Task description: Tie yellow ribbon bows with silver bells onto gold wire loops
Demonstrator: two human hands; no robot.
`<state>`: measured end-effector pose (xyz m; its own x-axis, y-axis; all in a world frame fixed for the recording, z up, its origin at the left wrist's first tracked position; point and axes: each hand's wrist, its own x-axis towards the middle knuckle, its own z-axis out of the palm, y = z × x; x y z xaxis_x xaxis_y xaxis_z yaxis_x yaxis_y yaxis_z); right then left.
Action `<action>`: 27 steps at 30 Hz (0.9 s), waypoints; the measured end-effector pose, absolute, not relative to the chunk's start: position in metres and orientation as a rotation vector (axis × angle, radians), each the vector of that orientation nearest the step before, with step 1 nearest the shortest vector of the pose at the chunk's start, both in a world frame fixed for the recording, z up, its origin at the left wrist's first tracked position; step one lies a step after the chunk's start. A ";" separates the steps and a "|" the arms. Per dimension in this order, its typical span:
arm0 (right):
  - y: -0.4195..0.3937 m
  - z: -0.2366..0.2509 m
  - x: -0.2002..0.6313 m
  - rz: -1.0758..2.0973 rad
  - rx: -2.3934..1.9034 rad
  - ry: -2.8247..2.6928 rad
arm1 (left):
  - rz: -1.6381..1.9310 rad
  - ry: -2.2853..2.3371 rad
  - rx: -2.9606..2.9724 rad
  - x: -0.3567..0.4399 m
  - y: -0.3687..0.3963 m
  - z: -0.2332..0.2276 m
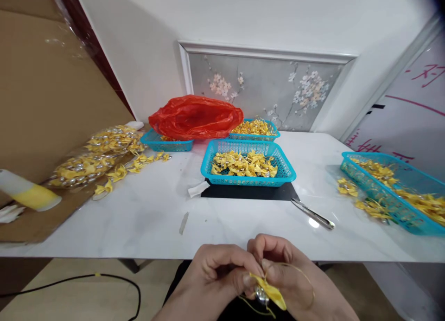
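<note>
Turquoise plastic baskets, four on the white counter (153, 219): near basket (248, 165) holds yellow bows; far basket (255, 128) likewise; left basket (166, 144) lies partly under one red bag (196, 117); right basket (392, 189) holds bows. One pair of scissors (313, 214). Left hand (215, 277) and right hand (292, 274), both grips pinched on one yellow bow (269, 292) with gold thread, below the counter edge.

Single head view, looks forward-down; hands (243, 277) close at bottom edge, surface (156, 219) beyond them, wall farther back.
</note>
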<state>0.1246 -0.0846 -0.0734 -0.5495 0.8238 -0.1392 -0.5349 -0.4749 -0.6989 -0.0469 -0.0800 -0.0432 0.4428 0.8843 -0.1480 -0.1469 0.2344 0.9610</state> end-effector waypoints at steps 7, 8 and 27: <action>-0.085 -0.070 0.128 2.014 -0.697 -0.848 | 0.854 0.799 1.051 -0.045 -0.080 -0.049; -0.085 -0.070 0.128 2.008 -0.705 -0.860 | 0.856 0.802 1.059 -0.045 -0.079 -0.048; -0.073 -0.051 0.141 1.393 -0.784 -0.258 | 0.800 0.738 0.933 -0.046 -0.081 -0.047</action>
<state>0.1413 -0.0732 -0.0513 0.1974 0.9402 -0.2776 -0.7783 -0.0218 -0.6275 -0.0456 -0.0810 -0.0466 0.5024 0.8421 -0.1962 -0.2642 0.3656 0.8925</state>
